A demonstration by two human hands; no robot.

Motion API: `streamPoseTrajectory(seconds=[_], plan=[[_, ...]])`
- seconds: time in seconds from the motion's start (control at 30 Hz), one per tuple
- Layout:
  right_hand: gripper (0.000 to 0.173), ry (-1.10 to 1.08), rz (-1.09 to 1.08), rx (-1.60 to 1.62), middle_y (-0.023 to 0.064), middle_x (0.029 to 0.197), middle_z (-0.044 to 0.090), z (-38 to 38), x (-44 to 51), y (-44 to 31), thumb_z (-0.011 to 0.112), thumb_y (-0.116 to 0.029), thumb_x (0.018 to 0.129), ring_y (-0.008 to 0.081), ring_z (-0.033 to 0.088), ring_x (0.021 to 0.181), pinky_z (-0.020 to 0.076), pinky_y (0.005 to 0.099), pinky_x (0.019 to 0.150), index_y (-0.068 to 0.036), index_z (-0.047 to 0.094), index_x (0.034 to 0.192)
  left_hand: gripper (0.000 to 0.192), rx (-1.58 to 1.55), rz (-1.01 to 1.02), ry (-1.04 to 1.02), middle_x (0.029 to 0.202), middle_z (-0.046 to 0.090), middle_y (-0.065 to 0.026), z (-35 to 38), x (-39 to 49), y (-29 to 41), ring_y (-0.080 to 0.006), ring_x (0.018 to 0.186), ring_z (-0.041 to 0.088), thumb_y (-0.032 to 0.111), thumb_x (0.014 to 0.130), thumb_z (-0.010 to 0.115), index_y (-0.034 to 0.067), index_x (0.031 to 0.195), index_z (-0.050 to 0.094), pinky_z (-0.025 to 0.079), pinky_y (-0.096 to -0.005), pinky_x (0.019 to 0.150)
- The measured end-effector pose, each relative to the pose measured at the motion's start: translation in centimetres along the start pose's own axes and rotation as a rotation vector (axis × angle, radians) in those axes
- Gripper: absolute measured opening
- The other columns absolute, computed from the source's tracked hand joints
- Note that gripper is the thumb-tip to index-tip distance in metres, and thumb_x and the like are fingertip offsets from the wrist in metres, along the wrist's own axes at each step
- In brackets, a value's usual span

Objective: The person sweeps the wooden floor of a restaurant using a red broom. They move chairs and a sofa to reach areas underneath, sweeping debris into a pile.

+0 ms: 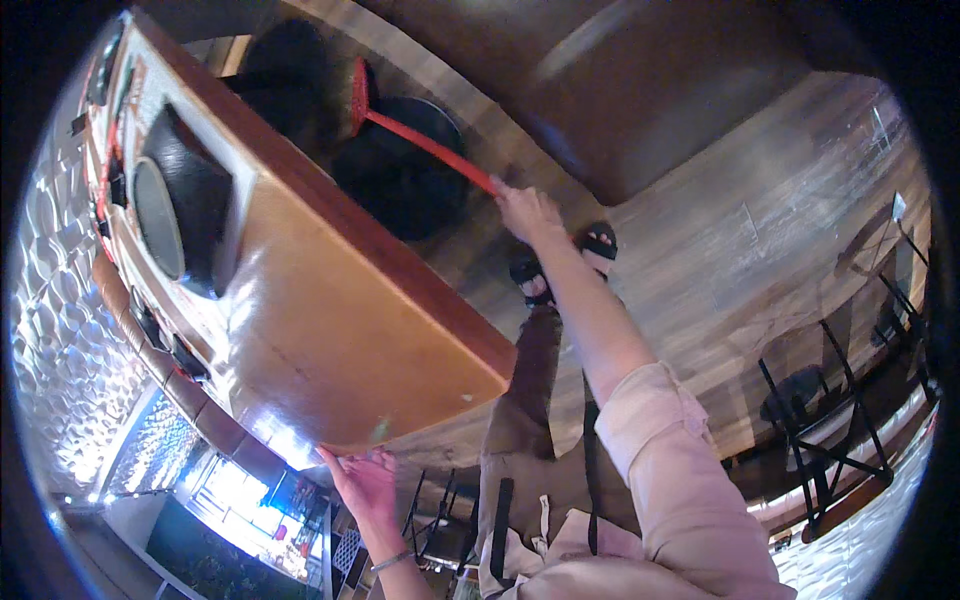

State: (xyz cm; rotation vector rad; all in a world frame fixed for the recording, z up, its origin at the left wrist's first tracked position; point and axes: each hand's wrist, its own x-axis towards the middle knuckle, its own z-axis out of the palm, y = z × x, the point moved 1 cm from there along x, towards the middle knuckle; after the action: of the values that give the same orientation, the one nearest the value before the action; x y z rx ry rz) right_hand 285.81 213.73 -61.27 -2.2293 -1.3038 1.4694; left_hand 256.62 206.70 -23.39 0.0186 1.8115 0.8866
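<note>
My right hand [529,214] is closed around the end of a red handle [435,150]. At its far end sits a narrow red cleaning-tool head [361,97], like a broom or brush, above a dark round base [405,176] on the floor. With thumb and fingers, my left hand [367,480] holds the near edge of a wooden tabletop [345,330]. A bracelet circles that wrist. On the table stands a black container [195,195] with a pale oval face, resting on a whitish surface.
A dark smooth block of furniture [660,90] rises from the wood-look floor [720,225]. My sandalled feet [566,262] stand beside the table. Black-legged chairs [825,420] are at the right. A brown padded seat back [202,412] runs along the textured white wall [67,330].
</note>
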Motion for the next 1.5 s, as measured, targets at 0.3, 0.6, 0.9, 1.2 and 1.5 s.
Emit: streamPoseTrajectory(seconds=[0.3,0.6,0.9,1.2,1.5], plan=[[0.052,0.048,0.14,-0.143,0.0256,0.081,0.066,-5.6,-27.1,15.8,0.052,-0.021,0.099,0.049,0.064,0.072,0.0523,0.058,0.068,-0.03,0.042,0.149,0.052,0.089,0.004,0.045,0.105,0.056,0.0011,-0.1,0.1,-0.2,-0.0202,0.091,0.052,0.064,0.091,0.062,0.018,0.115,0.058,0.044,-0.0374,0.082],[0.046,-0.084,0.378,0.022,0.0264,0.082,0.066,-9.0,-50.4,15.7,0.059,-0.024,0.098,0.0414,0.067,0.072,0.0533,0.0468,0.066,-0.024,0.054,0.144,0.049,0.086,0.045,-0.018,0.101,0.057,0.0018,-1.2,2.1,-0.7,-0.0179,0.089,0.05,0.063,0.093,0.06,0.019,0.113,0.06,0.042,-0.0373,0.081],[0.045,0.179,0.064,0.286,0.0252,0.127,0.062,1.0,-18.1,5.3,0.042,-0.026,0.105,0.0453,0.059,0.116,0.0477,0.0492,0.096,-0.017,0.044,0.149,0.049,-0.056,0.233,-0.124,0.099,0.06,0.001,-0.7,3.8,-2.1,-0.017,0.092,0.054,0.057,0.095,0.061,0.017,0.124,0.059,0.045,-0.0363,0.086],[0.05,0.133,0.23,0.113,0.0216,0.134,0.061,9.9,-37.0,16.0,0.047,-0.025,0.105,0.0362,0.057,0.125,0.0435,0.0404,0.104,-0.016,0.038,0.153,0.049,-0.076,0.257,-0.471,0.094,0.067,-0.006,-6.8,1.3,-12.0,-0.0155,0.087,0.063,0.035,0.105,0.053,0.002,0.14,0.05,0.051,-0.0317,0.085],[0.05,-0.008,0.428,0.438,-0.004,0.074,0.05,-0.5,-53.3,12.4,0.049,-0.028,0.107,0.0031,0.038,0.051,0.0327,0.021,0.045,-0.016,0.04,0.154,0.043,-0.184,-0.144,-0.163,0.092,0.063,-0.0024,-20.8,-2.4,-24.9,-0.0141,0.085,0.059,0.034,0.104,0.054,0.005,0.135,0.053,0.047,-0.0296,0.082]])
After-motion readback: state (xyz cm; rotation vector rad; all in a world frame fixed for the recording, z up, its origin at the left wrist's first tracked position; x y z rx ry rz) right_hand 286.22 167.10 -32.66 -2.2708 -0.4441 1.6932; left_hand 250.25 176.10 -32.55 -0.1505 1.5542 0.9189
